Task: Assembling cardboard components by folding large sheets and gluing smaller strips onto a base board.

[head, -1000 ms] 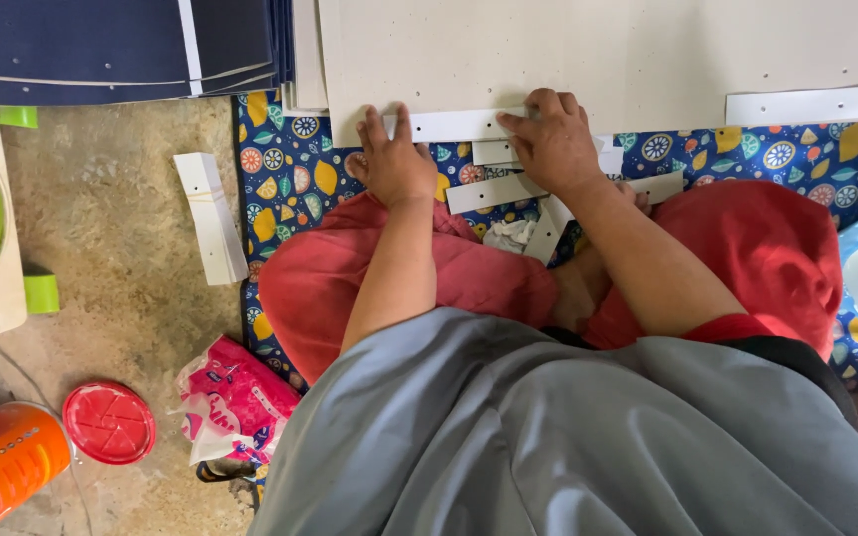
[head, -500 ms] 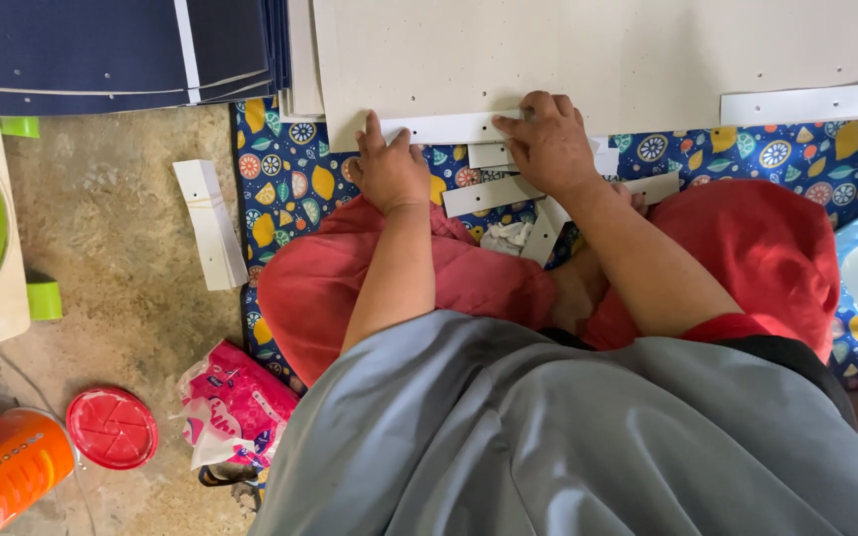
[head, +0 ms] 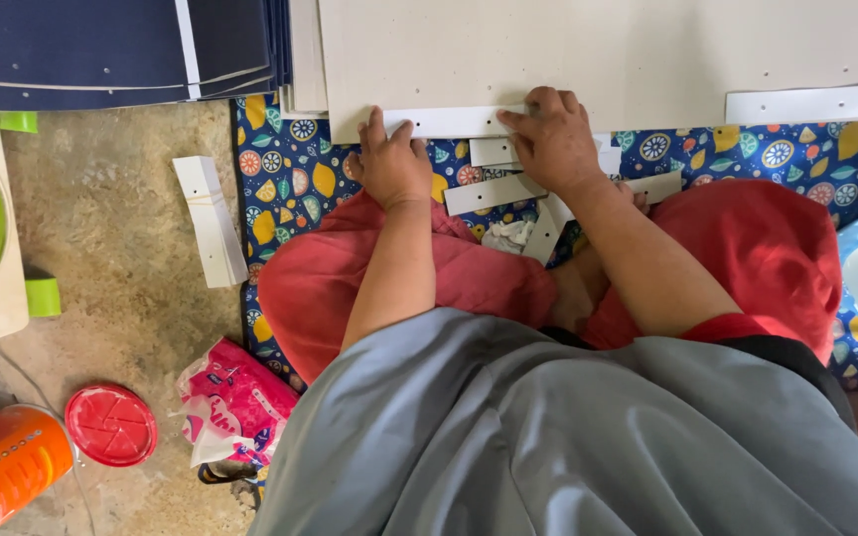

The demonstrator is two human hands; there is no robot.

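White paper strip [head: 454, 121]: lies flat along the near edge of the grey board sheet [head: 598, 50], long axis running left to right across the person's front. Left hand [head: 392, 164]: fingertips pressed on the strip's left end, palm down, nothing enclosed. Right hand [head: 551, 139]: fingers bent over the strip's right end, pressing or pinching it against the board; whether it grips cannot be told. Both hands touch the strip, one at each end, and it lies just beyond the knuckles, away from the body.

Loose white strips [head: 508, 189]: scattered under the right wrist on the patterned blue cloth [head: 295, 164].

Folded white strip [head: 211, 220]: on the concrete floor, well left.

Change from half a second back: left fingers flatter on the strip, hands otherwise in the same places.
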